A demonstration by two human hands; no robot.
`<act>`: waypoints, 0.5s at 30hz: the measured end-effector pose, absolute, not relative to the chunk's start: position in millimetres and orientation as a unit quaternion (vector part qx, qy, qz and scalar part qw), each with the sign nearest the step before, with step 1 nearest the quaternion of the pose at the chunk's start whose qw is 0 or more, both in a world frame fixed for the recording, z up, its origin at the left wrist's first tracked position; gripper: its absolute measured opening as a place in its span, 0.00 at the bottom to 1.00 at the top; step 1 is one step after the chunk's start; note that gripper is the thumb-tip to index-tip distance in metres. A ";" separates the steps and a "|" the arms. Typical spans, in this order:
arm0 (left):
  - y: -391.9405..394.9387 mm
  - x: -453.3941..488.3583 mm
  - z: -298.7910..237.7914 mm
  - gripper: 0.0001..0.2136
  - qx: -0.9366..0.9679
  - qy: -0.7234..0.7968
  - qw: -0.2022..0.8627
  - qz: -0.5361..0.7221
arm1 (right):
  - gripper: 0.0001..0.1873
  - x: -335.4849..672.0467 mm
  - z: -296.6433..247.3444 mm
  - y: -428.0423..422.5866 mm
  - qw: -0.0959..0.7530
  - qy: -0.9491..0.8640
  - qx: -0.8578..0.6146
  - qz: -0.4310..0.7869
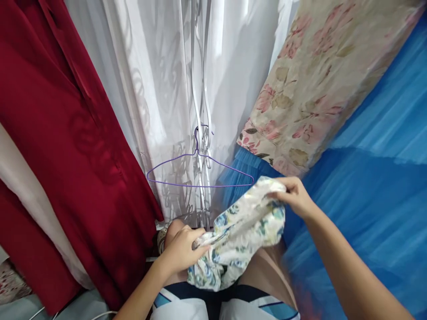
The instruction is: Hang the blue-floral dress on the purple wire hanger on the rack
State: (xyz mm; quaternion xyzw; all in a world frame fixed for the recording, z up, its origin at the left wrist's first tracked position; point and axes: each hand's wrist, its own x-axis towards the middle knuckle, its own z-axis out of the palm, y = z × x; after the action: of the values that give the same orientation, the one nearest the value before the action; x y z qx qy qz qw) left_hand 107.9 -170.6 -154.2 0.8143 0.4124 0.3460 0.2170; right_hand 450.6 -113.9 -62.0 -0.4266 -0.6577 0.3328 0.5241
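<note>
A white cloth garment (240, 240) with a blue and green floral print is stretched between my two hands above my lap. My left hand (185, 249) pinches its left end, fingers closed on the fabric. At the upper right end, my right hand (295, 195) grips the edge between thumb and fingers. The garment is bunched and partly blurred, so its exact kind does not show. Just beyond it, a purple wire hanger (200, 186) with no clothing on it hangs from a white hanging strip (195, 89).
White curtains (160, 89) hang behind the hanger. On the left is long red fabric (83, 155). To the right hang a cream floral cloth (300, 102) and blue tulle (367, 209), close to my right arm. My knees and shorts (180, 306) are below.
</note>
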 end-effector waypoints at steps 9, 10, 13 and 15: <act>-171.9 110.1 -119.6 0.10 0.761 0.382 0.277 0.445 | 0.11 377.0 -32.1 3.9 0.540 -0.578 -0.370 0.487; -170.4 104.5 -118.7 0.11 0.756 0.382 0.286 0.449 | 0.12 370.0 -34.0 3.3 0.512 -0.583 -0.369 0.512; -161.2 78.6 -120.9 0.12 0.720 0.410 0.298 0.473 | 0.17 364.5 -37.3 -6.7 0.447 -0.587 -0.362 0.570; -150.1 54.7 -123.5 0.11 0.725 0.427 0.290 0.455 | 0.19 369.5 -35.4 -14.5 0.420 -0.585 -0.357 0.595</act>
State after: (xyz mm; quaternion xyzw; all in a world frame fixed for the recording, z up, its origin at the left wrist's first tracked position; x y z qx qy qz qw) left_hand 54.7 -150.1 -123.5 0.7250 0.4275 0.4554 0.2902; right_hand 369.5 -14.5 -35.4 -0.3566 -0.5853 0.5950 0.4198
